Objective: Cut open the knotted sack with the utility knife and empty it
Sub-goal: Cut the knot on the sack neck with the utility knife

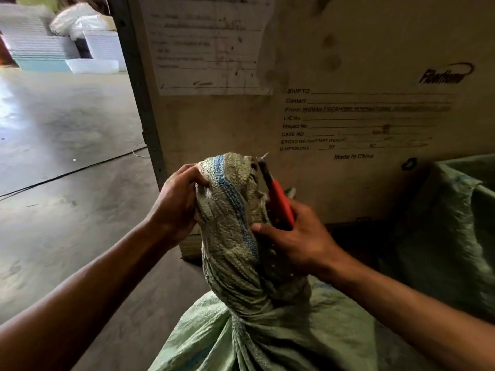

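Note:
A pale green woven sack (267, 333) stands in front of me, its neck twisted and knotted into a bunched top with a blue stripe (235, 210). My left hand (174, 204) grips the left side of that bunched top. My right hand (297, 236) holds a red utility knife (280, 202) against the right side of the top, thumb pressed on the fabric. The knife's blade (263, 164) points up and away, next to the frayed sack edge.
A large wooden shipping crate (348, 103) with printed labels stands right behind the sack. Another green sack (455, 223) lies open at the right. Concrete floor (67, 156) with a thin cable stretches left, with white stacked packing material (53, 41) far back.

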The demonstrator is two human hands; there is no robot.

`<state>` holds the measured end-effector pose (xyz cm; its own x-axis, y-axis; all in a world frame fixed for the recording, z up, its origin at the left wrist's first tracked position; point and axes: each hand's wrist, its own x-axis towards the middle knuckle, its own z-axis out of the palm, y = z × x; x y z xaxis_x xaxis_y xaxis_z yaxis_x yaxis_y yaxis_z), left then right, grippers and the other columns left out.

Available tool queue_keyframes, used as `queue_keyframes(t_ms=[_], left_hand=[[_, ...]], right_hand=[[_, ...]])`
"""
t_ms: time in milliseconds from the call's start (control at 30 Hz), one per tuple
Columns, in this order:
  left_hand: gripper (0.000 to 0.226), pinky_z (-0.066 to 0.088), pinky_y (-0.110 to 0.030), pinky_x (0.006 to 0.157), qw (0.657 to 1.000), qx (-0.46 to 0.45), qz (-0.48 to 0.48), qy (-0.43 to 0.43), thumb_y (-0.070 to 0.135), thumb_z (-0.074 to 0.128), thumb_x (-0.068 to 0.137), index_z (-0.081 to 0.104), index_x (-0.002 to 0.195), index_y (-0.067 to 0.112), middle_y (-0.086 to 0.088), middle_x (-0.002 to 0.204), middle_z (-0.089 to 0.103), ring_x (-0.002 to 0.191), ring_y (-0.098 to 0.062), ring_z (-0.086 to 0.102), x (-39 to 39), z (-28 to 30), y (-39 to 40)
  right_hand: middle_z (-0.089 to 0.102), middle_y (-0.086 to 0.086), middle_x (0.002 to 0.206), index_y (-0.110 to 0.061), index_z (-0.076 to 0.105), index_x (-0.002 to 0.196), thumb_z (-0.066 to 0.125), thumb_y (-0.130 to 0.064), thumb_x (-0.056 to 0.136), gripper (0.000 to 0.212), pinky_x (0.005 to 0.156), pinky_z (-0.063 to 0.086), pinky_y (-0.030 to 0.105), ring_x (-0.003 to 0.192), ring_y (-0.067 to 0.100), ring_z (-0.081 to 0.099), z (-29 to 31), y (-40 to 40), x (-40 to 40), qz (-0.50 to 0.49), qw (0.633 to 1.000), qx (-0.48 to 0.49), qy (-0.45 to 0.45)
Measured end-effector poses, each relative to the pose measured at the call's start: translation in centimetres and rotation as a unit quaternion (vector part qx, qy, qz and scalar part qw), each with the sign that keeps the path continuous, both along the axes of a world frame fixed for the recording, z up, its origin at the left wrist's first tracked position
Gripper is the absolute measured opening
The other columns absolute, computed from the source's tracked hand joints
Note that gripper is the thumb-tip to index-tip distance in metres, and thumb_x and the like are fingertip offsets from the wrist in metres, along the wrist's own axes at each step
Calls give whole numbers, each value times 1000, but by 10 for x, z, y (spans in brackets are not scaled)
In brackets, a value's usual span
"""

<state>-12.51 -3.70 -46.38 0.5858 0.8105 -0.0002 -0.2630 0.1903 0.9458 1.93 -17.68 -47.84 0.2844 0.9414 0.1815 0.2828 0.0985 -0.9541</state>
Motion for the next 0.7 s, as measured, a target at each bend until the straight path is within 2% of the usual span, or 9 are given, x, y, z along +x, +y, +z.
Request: queue_keyframes(t_ms=[67,167,200,267,367,433,533,567,700], left_hand=[[9,52,-20,49,991,91,62,81,19,59,88,61,95,14,-2,80,66,56,-5,63,0,-5,-1],[49,58,-31,74,980,135,-34,141,57,68,72,59,111,29,1,104,72,88,-8,70,0,-15,-9],[62,58,-30,77,974,165,-56,142,59,74,65,55,118,32,4,109,72,95,-10,70,1,-19,-11],[74,59,-26,77,966,214,-67,132,39,85,60,50,124,26,3,111,72,98,-11,70,2,-23,-12],[61,58,-23,71,964,214,-104,117,21,83,58,57,114,22,2,106,74,95,-16,71,-5,-21,-3],[54,58,-23,69,962,208,-131,118,19,82,59,60,109,20,0,103,75,93,-19,72,-9,-22,2],[51,58,-26,73,962,186,-163,114,19,84,59,65,106,16,-8,106,74,97,-24,71,-9,-25,5],[52,58,-27,75,962,178,-174,114,21,86,58,66,105,16,-10,108,73,99,-26,70,-9,-25,6],[52,58,-30,79,957,151,-216,120,23,89,56,69,103,18,-13,110,72,103,-29,68,-14,-24,12]], right_hand=[[64,-10,60,-21,58,82,71,-12,79,15,57,49,14,59,0,61,-5,3,4,-52,998,22,25],[66,-7,65,-14,60,84,72,-17,79,13,60,51,16,66,3,66,-8,5,8,-92,995,30,22],[67,-9,63,-15,61,81,71,-16,80,10,59,51,14,66,2,67,-6,6,8,-84,995,37,25],[68,-11,63,-15,61,78,70,-12,80,9,58,53,14,67,3,68,-6,6,8,-67,997,44,22],[73,1,78,-11,67,87,68,-11,82,5,72,59,27,78,16,71,-4,6,14,-31,999,23,16],[74,4,82,-12,68,89,65,-11,84,6,73,59,29,81,14,72,-3,4,17,9,1000,8,21],[72,-11,67,-22,66,75,63,-8,85,17,60,53,13,70,1,69,-3,0,17,47,998,6,35],[71,-13,64,-23,65,73,63,-8,85,20,57,51,12,67,0,68,-3,-1,17,52,998,5,44],[71,-10,65,-20,65,77,63,-6,85,16,60,51,11,68,2,68,-5,-1,22,74,995,-1,66]])
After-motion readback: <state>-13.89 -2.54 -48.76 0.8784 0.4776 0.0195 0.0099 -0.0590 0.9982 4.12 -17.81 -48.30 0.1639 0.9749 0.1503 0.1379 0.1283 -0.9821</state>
